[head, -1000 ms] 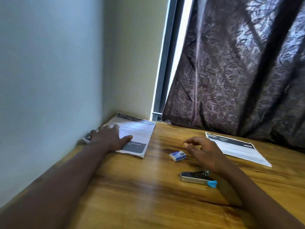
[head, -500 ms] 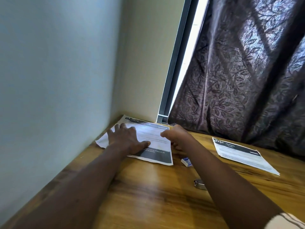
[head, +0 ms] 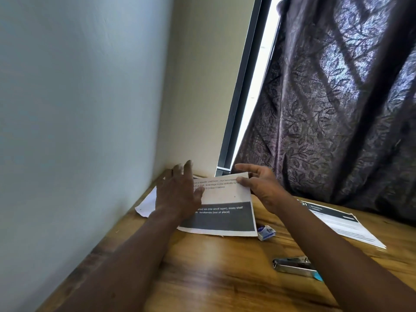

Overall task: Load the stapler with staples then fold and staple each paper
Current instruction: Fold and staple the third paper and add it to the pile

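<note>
A printed paper (head: 225, 199) with a dark band lies in the table's far left corner, its far edge lifted and bent toward me. My right hand (head: 261, 185) pinches that raised right edge. My left hand (head: 177, 192) rests on the sheet's left part with fingers spread. A second printed paper (head: 337, 224) lies flat at the right. A small blue and white staple box (head: 266, 232) sits just right of the first paper. The metal stapler (head: 292, 266) with a blue tip lies nearer me, partly behind my right forearm.
The wooden table (head: 213, 278) meets a pale wall (head: 78, 131) on the left. A dark patterned curtain (head: 337, 109) hangs behind the table's far edge, beside a window frame (head: 238, 109).
My right hand left the stapler area, crossed to the left paper and lifted its far edge toward me. My left hand stayed on the sheet. The camera moved closer.
</note>
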Tool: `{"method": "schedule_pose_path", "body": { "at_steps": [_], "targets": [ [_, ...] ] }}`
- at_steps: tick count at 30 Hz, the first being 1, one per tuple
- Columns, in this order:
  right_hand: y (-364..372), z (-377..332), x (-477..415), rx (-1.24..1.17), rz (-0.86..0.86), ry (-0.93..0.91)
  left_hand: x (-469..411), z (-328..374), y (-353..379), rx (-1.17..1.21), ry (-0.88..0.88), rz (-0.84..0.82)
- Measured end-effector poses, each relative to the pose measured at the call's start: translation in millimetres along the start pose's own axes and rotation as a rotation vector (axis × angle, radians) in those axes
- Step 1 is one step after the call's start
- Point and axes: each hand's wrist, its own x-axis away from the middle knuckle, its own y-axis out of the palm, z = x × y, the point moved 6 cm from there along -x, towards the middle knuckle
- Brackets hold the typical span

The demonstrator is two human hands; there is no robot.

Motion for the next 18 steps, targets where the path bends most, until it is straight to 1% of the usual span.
{"method": "schedule_pose_path", "body": {
  "at_steps": [4, 5, 8, 11, 14, 16, 18],
  "targets": [
    [-26.7, -29.3, 26.5, -0.034, 0.025, -0.155, 3.6, 23.1, -13.3, 0.039, 0.243, 0.081],
    [-34.8, -37.4, 35.2, -0.039, 0.036, -0.191, 5.6, 29.5, -18.0, 0.042, 0.303, 0.126],
    [-58.5, -56.3, 60.0, -0.012, 0.073, -0.302, 13.2, 46.6, -35.2, 0.045, 0.444, 0.329],
    [-83.0, -66.5, 86.1, 0.092, 0.153, -0.428, 26.5, 65.7, -51.7, 0.103, 0.553, 0.472],
    [-109.6, -69.0, 114.2, 0.233, 0.237, -0.546, 46.1, 90.5, -62.0, 0.097, 0.672, 0.557],
    [-133.0, -61.6, 133.8, 0.149, 0.262, -0.532, 61.7, 111.7, -61.4, 0.072, 0.771, 0.583],
    [-156.4, -47.7, 149.0, -0.022, 0.292, -0.419, 77.1, 133.3, -55.1, 0.041, 0.877, 0.588]
  ]
}}
